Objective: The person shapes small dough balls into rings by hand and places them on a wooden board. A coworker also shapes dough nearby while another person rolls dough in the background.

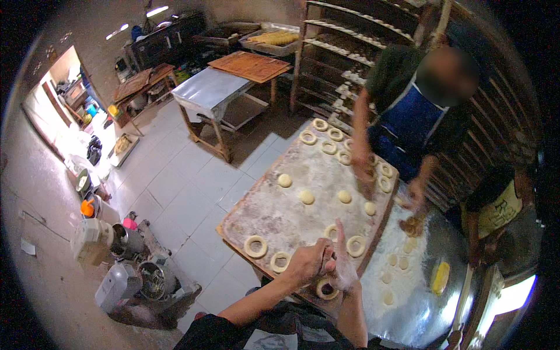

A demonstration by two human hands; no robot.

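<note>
My two hands meet over the near edge of a floured wooden board (315,157). The left hand (312,261) is closed, its fingers curled against the other palm; whatever they may hold is hidden. My right hand (345,268) is dusted with flour, one finger stretched upward and the palm turned toward the left hand. Around them lie dough rings: one ring (255,247) to the left, another ring (356,246) to the right, and one ring (327,289) just below. Flattened dough rounds (307,197) rest farther up the board, with several more rings (329,147) along its far side.
A co-worker in a blue apron (402,116) reaches over the board's far right. A metal table (426,303) with flour, dough rounds and a yellow lump (440,277) stands right. Another person (496,210) is beyond. Racks (344,41) stand behind; buckets and pots (154,280) are left.
</note>
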